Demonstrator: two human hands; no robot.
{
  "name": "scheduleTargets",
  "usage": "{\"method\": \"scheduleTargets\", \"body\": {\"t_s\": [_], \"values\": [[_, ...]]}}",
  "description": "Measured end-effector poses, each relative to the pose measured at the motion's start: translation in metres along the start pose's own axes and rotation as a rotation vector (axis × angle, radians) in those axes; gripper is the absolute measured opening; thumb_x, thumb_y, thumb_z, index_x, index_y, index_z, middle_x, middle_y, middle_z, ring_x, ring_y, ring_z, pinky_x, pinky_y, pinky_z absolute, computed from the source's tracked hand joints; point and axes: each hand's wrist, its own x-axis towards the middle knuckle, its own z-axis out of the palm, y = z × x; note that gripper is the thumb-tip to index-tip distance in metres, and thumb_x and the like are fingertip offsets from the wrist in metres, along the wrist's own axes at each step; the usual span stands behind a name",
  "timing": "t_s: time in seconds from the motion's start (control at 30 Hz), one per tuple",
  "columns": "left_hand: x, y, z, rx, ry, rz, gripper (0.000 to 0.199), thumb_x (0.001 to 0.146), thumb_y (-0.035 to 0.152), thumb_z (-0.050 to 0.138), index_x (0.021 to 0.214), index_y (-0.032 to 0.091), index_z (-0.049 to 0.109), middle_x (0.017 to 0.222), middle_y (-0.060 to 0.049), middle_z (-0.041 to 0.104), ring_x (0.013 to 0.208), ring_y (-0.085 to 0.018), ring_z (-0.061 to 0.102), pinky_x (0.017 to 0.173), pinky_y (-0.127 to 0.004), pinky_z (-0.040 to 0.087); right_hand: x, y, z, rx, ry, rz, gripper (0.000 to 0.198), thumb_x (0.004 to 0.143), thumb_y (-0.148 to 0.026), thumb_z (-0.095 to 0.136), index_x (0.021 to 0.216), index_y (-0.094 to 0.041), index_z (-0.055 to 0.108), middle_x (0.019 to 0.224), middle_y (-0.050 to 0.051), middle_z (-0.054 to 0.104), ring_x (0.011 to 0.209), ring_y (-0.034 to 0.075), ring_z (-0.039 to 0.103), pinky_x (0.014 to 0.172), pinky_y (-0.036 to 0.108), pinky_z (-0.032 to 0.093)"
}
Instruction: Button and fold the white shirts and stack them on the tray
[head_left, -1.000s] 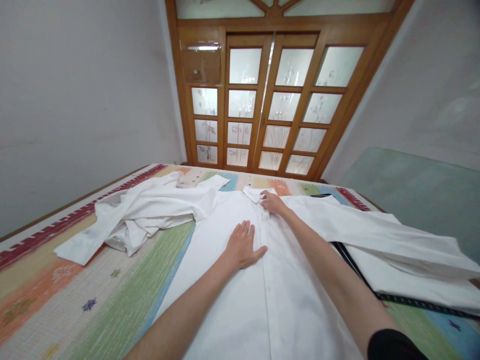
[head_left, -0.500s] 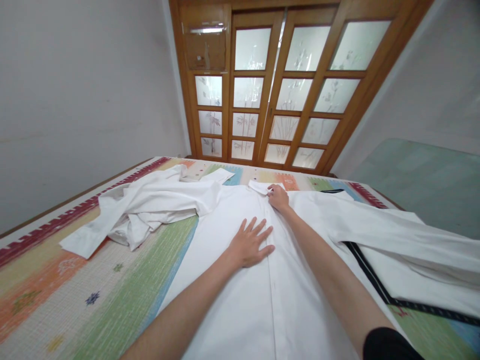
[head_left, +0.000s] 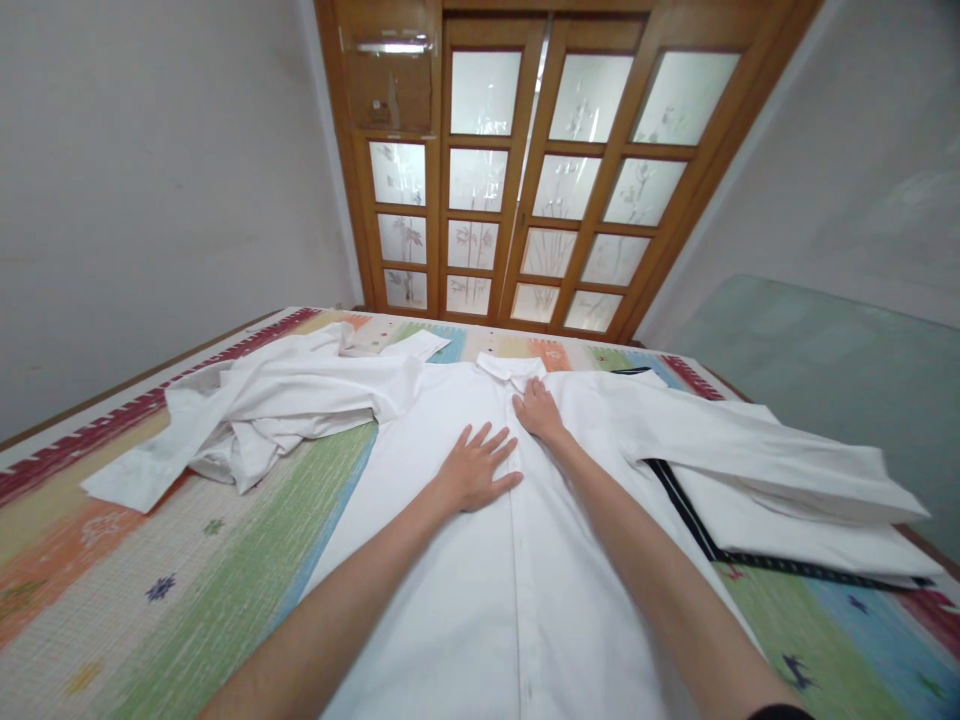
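A white long-sleeved shirt (head_left: 442,560) lies spread out, front side up, with its collar (head_left: 491,367) toward the far edge and its button placket running down the middle. My left hand (head_left: 476,470) rests flat on the shirt's chest, left of the placket, fingers spread. Just below the collar, on the right side of the placket, my right hand (head_left: 537,408) lies on the cloth with its thumb apart from the fingers. Nothing shows in its grasp. The shirt's right sleeve (head_left: 780,465) stretches out over folded white cloth.
Crumpled white cloth (head_left: 244,450) lies under the left sleeve. Folded white cloth on a black-edged piece (head_left: 817,568) is at right. A striped, multicoloured cover (head_left: 225,570) spreads beneath everything. Wooden glazed doors (head_left: 487,230) stand beyond, and a pale green panel (head_left: 810,350) leans at right.
My right hand has let go of the collar and come down onto the shirt front below it. The collar now lies flatter. My left hand keeps its place while the view shifts slightly.
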Motion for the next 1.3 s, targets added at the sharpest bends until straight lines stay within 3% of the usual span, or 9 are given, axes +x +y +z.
{"method": "scheduleTargets", "body": {"t_s": [0.1,0.2,0.47,0.6,0.73,1.07,1.3], "values": [[0.0,0.001,-0.003,-0.02,0.001,-0.005,0.066,0.096,0.064,0.024,0.151,0.029,0.034,0.158,-0.004,0.032,0.149,-0.029,0.02,0.12,-0.055,0.011,-0.016,-0.002,-0.009,-0.053,-0.141,-0.012,0.062,0.1,-0.04,0.024,0.152,-0.006,0.028,0.16,0.019,0.022,0.148,0.031,0.019,0.117,0.048,0.016],[-0.001,0.002,-0.004,-0.026,0.008,-0.004,0.065,0.096,0.063,0.026,0.151,0.028,0.035,0.158,-0.005,0.032,0.148,-0.028,0.021,0.119,-0.055,0.012,-0.024,-0.005,-0.016,-0.077,-0.193,-0.008,0.064,0.101,-0.043,0.021,0.154,-0.009,0.024,0.162,0.016,0.016,0.149,0.029,0.016,0.118,0.048,0.014],[-0.001,0.001,0.0,0.009,0.022,-0.023,0.068,0.096,0.064,0.023,0.151,0.026,0.035,0.159,-0.01,0.029,0.148,-0.026,0.023,0.119,-0.053,0.013,-0.029,-0.011,-0.026,-0.059,-0.216,0.015,0.068,0.101,-0.042,0.02,0.153,0.002,0.02,0.161,0.021,0.014,0.15,0.027,0.013,0.119,0.043,0.01],[0.0,0.001,-0.001,0.008,0.002,-0.024,0.07,0.095,0.065,0.022,0.151,0.025,0.034,0.159,-0.01,0.028,0.148,-0.027,0.021,0.119,-0.053,0.012,-0.03,-0.013,-0.03,-0.053,-0.231,0.034,0.067,0.101,-0.043,0.018,0.154,-0.001,0.02,0.162,0.018,0.013,0.15,0.026,0.012,0.12,0.042,0.009],[0.003,0.0,-0.003,-0.002,-0.004,-0.026,0.071,0.095,0.066,0.022,0.152,0.025,0.033,0.159,-0.009,0.03,0.149,-0.027,0.02,0.119,-0.053,0.013,-0.032,-0.014,-0.032,-0.055,-0.219,0.007,0.063,0.101,-0.042,0.018,0.157,-0.013,0.017,0.164,0.009,0.003,0.15,0.028,0.011,0.119,0.047,0.012],[0.011,-0.002,0.0,0.003,0.026,-0.114,0.071,0.096,0.063,0.019,0.152,0.022,0.032,0.158,-0.008,0.031,0.149,-0.026,0.018,0.12,-0.053,0.014,-0.035,-0.013,-0.033,-0.037,-0.222,-0.016,0.061,0.101,-0.042,0.018,0.156,-0.018,0.021,0.164,0.004,0.014,0.15,0.028,0.011,0.119,0.048,0.011],[0.041,-0.012,-0.002,-0.039,0.036,-0.248,0.062,0.099,0.051,0.017,0.149,0.02,0.037,0.157,-0.01,0.034,0.148,-0.026,0.022,0.119,-0.053,0.014,-0.035,-0.013,-0.031,-0.007,-0.205,-0.012,0.062,0.101,-0.043,0.019,0.156,-0.015,0.023,0.163,0.005,0.017,0.15,0.03,0.012,0.119,0.05,0.01]]}}
